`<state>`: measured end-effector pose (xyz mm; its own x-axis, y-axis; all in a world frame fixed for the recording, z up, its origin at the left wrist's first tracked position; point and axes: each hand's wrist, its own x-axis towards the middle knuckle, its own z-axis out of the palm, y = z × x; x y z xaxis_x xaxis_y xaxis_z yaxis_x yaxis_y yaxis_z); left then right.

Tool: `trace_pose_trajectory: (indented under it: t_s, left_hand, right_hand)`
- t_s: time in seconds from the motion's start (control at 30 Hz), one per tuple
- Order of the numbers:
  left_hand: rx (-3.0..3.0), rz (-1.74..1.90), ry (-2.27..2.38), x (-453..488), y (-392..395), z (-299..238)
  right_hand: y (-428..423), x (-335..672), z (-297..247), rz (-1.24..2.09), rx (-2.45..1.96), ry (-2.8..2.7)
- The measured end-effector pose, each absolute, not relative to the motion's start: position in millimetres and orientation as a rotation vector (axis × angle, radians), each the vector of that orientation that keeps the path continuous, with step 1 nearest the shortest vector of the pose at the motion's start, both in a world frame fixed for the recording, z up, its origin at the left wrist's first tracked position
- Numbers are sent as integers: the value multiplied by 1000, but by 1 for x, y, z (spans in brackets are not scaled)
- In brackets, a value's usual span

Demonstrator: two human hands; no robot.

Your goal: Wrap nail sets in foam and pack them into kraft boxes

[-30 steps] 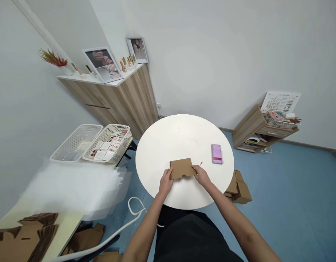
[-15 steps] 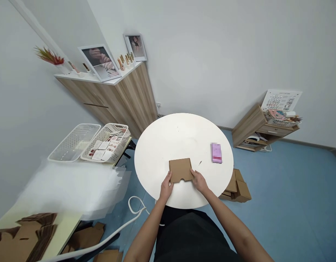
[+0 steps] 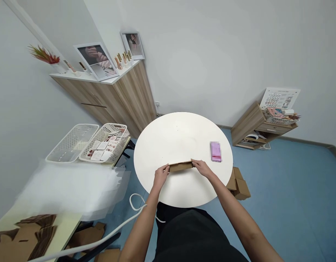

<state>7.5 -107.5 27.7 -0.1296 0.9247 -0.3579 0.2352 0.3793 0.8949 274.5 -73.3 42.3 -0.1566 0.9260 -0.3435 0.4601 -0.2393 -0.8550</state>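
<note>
A flat brown cardboard box (image 3: 181, 166) is tilted up over the near half of the round white table (image 3: 157, 145), so a narrow side faces me. My left hand (image 3: 161, 175) pinches its left end, and my right hand (image 3: 200, 166) grips its right end. Both hands have their fingers closed on the box's upper corners. To the right on the table lies a purple item (image 3: 216, 151), blurred by pixelation. The box's far face is hidden from view.
At left, two white plastic baskets (image 3: 102, 143) stand by a pile of translucent white sheets (image 3: 75, 185) and stacked flat cardboard (image 3: 28, 236). Brown boxes (image 3: 240, 185) sit on the floor at right. A white cable (image 3: 124, 225) runs past my left arm. A wooden cabinet (image 3: 126, 98) stands behind.
The box has tipped from showing its broad top face to showing a narrow side. Both hands have moved slightly away from me and up to its corners.
</note>
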Motion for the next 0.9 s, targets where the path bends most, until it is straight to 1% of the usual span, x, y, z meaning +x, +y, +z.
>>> trace_pose_trajectory:
  t_s: [0.13,0.2,0.37,0.5,0.57,0.7,0.9]
  left_hand:
    - [1026,799,1628,4,-92,33]
    - [1038,785,1626,3,-87,35]
    - [1057,792,1554,-2,-83,32]
    - [1124,812,1505,-8,-89,24]
    - [1218,782,1517,-10,-96,19]
    - [1515,827,1570,-7,-115,9]
    - [1849,769,1717,8,-142,-10]
  right_hand:
    - [-66,273,47,1588,-1691,-1525]
    - [-64,273,50,1634,-1720,-1482]
    - [-64,274,53,1669,-1752,-1477]
    - [-67,275,45,1628,-1736,-1544]
    - [-72,274,39,1535,-1738,-1590]
    - [-90,270,27,1233,-1757,-1822]
    - [-128,260,6,667,-1768,-2296]
